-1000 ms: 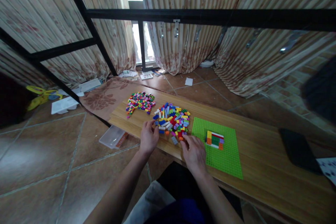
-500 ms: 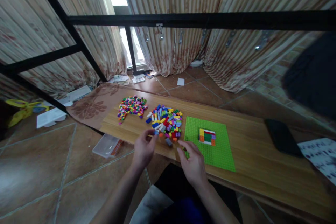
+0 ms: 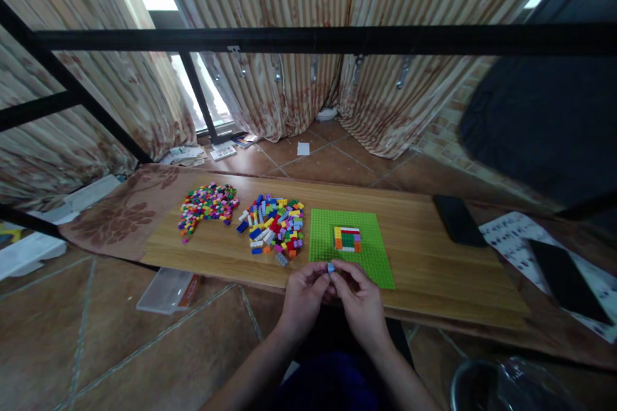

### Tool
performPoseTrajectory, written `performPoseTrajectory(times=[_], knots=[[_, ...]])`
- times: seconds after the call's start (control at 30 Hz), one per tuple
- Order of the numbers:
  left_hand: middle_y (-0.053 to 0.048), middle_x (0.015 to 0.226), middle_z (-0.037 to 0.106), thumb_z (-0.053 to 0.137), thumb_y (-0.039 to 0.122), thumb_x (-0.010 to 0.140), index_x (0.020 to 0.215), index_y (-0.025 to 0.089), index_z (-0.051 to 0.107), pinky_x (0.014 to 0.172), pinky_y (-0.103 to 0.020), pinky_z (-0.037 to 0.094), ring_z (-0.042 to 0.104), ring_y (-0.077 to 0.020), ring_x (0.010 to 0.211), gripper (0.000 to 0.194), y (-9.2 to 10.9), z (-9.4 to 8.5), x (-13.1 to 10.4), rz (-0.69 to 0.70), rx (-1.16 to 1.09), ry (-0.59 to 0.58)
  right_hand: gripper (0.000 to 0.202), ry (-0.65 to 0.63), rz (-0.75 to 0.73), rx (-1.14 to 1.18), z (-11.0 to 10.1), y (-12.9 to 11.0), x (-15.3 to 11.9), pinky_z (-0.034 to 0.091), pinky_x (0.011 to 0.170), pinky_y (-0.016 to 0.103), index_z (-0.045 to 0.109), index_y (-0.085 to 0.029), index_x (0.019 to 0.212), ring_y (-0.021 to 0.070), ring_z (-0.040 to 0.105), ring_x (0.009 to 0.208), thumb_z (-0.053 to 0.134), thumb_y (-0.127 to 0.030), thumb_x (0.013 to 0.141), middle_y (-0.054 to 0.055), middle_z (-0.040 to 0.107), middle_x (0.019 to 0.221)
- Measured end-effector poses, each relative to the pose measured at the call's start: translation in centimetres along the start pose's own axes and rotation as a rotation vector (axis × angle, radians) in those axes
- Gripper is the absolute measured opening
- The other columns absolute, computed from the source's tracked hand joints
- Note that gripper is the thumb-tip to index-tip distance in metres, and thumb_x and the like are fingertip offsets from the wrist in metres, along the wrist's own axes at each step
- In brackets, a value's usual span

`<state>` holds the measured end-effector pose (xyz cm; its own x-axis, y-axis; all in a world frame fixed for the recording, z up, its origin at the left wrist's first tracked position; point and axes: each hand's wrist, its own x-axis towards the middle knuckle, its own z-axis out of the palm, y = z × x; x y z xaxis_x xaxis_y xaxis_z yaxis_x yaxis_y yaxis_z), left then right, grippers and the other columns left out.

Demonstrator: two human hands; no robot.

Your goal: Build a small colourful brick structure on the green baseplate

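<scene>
Close together at the table's near edge, my left hand and my right hand both pinch a small light blue toy brick between their fingertips. Whatever else lies inside the curled fingers is hidden. Just beyond them lies a green studded baseplate. On it stands a small rectangle of bricks in yellow, orange, white, red, purple and green. To the left is a pile of mixed bricks, with a grey brick at its near edge.
A second heap of smaller pieces lies farther left on the wooden board. At the right are a black phone, a printed sheet and another dark flat device. A clear plastic box sits below the board's left front.
My left hand has moved right from the brick pile with the light blue brick and met my right hand in front of the baseplate. The view has turned to the right.
</scene>
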<state>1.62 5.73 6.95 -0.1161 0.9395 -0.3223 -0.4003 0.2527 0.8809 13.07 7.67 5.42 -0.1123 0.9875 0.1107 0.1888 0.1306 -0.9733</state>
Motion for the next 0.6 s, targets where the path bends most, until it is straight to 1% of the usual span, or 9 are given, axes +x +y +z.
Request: performPoseTrajectory(times=[0.07,0.13,0.23,0.33,0.47,0.6], knots=[[-0.002,0.076,0.067,0.062,0.022,0.074,0.099,0.013,0.067,0.055,-0.018,0.047,0.057,-0.0079,0.058,0.026,-0.5,0.8,0.5,0.005,0.059,-0.063,0.023,0.03,-0.018,-0.037,-0.9,0.6,0.5,0.05,0.083,0.034,0.068,-0.022,0.1,0.0198,0.063,0.095,0.059,-0.035,0.084,0.006,0.068,0.101],[-0.004,0.086,0.068,0.058,0.019,0.075,0.104,0.014,0.066,0.058,-0.02,0.049,0.059,-0.0092,0.062,0.03,-1.2,1.2,1.0,0.01,0.125,-0.085,0.022,0.054,-0.049,-0.094,-1.9,1.1,1.1,0.049,0.084,0.035,0.068,-0.022,0.099,0.0202,0.063,0.095,0.058,-0.036,0.084,0.006,0.068,0.101],[-0.007,0.1,0.067,0.055,0.017,0.076,0.11,0.014,0.062,0.066,-0.025,0.052,0.062,-0.013,0.073,0.035,-2.0,1.0,1.9,0.088,0.287,-0.001,0.024,0.08,-0.096,-0.224,-3.3,1.7,2.3,0.048,0.085,0.037,0.069,-0.022,0.1,0.0214,0.062,0.095,0.056,-0.035,0.084,0.007,0.068,0.102],[-0.009,0.104,0.066,0.054,0.016,0.078,0.116,0.013,0.059,0.077,-0.029,0.051,0.063,-0.0165,0.085,0.038,-2.1,0.2,2.5,0.207,0.528,0.068,0.025,0.109,-0.13,-0.351,-4.4,2.2,3.6,0.049,0.083,0.038,0.068,-0.021,0.1,0.0219,0.062,0.091,0.054,-0.035,0.085,0.008,0.068,0.099],[-0.01,0.11,0.064,0.052,0.016,0.08,0.123,0.014,0.053,0.078,-0.033,0.051,0.062,-0.0163,0.079,0.044,-1.4,-0.2,3.0,0.263,0.794,0.058,0.024,0.097,-0.199,-0.463,-4.8,2.7,5.4,0.049,0.082,0.039,0.068,-0.021,0.098,0.0225,0.062,0.09,0.051,-0.032,0.085,0.008,0.068,0.097],[-0.013,0.118,0.06,0.051,0.015,0.08,0.127,0.014,0.049,0.087,-0.036,0.049,0.061,-0.0196,0.092,0.047,-1.0,0.2,3.5,0.336,0.928,0.019,0.022,0.011,-0.297,-0.548,-4.2,2.9,6.8,0.047,0.085,0.039,0.067,-0.021,0.097,0.0233,0.06,0.094,0.048,-0.025,0.086,0.008,0.068,0.098]])
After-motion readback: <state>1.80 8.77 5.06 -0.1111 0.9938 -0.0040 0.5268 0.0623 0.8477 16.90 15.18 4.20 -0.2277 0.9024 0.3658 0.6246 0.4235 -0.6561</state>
